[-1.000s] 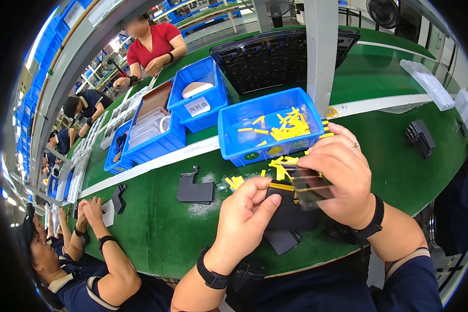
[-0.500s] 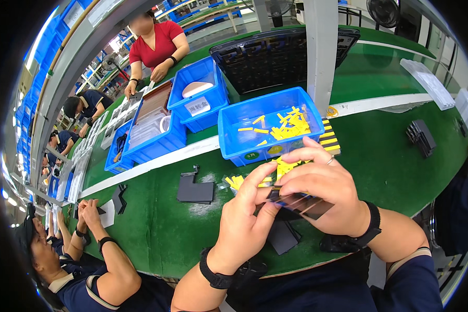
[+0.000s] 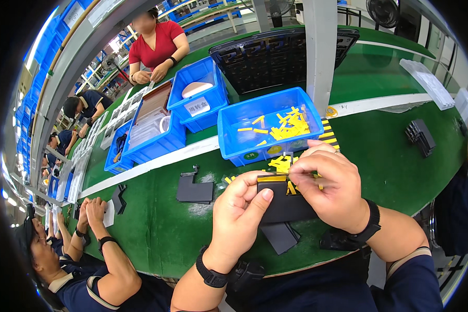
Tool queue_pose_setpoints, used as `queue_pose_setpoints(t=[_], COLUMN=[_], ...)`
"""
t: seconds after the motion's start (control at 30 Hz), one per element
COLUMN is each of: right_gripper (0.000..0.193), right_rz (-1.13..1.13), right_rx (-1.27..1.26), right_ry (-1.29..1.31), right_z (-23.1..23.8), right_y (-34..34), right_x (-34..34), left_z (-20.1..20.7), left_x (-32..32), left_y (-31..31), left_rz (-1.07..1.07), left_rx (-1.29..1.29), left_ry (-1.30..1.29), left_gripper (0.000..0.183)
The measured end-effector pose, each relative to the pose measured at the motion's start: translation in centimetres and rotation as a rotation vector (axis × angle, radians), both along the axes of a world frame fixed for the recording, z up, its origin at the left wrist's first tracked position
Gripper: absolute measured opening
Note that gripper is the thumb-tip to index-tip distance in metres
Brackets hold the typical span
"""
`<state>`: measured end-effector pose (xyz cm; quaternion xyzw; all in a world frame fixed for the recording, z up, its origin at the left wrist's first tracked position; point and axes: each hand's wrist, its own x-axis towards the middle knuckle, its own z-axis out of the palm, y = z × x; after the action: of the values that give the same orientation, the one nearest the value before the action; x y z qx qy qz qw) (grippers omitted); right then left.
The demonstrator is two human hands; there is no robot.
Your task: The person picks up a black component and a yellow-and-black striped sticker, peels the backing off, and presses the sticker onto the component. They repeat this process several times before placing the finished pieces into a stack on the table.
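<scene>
- Left hand [image 3: 240, 212] grips the black panel [image 3: 283, 208], thumb on its face; panel is above the green table [image 3: 158, 231], nearer than the loose yellow strips [image 3: 281, 164].
- Right hand [image 3: 332, 187]: thumb and fingertips close together; cannot tell what lies between.
- Handling, my judgement: hold panel steady, thumb clear of its yellow edge strip [image 3: 272, 179] (probably easily skewed).

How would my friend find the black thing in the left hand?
On the green table, find the blue bin of yellow strips. Below it, the left hand grips a flat black panel. Its top edge wears a yellow band, unlike the plain black pieces just below.
</scene>
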<state>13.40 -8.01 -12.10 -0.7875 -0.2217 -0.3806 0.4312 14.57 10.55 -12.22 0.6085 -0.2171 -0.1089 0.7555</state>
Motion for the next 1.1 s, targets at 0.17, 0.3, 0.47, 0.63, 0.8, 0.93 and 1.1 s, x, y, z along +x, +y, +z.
queue_pose_setpoints(t=[0.17, 0.3, 0.47, 0.63, 0.8, 0.93, 1.1], right_gripper=[0.018, 0.013, 0.013, 0.015, 0.019, 0.017, 0.042], right_rz=[0.001, 0.091, -0.021, -0.060, 0.051, -0.166, 0.025], right_rx=[-0.002, 0.095, 0.039, -0.040, 0.078, -0.082, 0.275], right_ry=[0.075, 0.236, 0.119, -0.025, 0.004, 0.276, 0.647], right_z=[0.1, 0.3, 0.0, -0.5, 0.2, 0.9, 0.0], right_y=[-0.2, -0.1, 0.3, 0.5, 0.7, -1.0, -1.5], right_x=[-0.2, -0.4, -0.1, -0.1, -0.4, 1.3, 0.8], left_z=[-0.1, -0.2, -0.3, 0.0, -0.1, -0.7, -1.1], left_x=[0.1, 0.1, -0.3, -1.0, 0.0, 1.1, 1.6], left_y=[0.1, 0.2, -0.4, -0.8, -0.2, 0.4, 1.0], left_rz=[-0.015, -0.005, 0.096, 0.209, 0.239, 0.181, 0.168], left_rx=[-0.043, -0.002, 0.150, 0.372, 0.285, 0.045, 0.076], left_ry=[0.023, 0.012, -0.087, -0.331, -0.208, 0.021, 0.123], left_gripper=[0.028, 0.028, 0.029, 0.029, 0.023, 0.014, 0.014])
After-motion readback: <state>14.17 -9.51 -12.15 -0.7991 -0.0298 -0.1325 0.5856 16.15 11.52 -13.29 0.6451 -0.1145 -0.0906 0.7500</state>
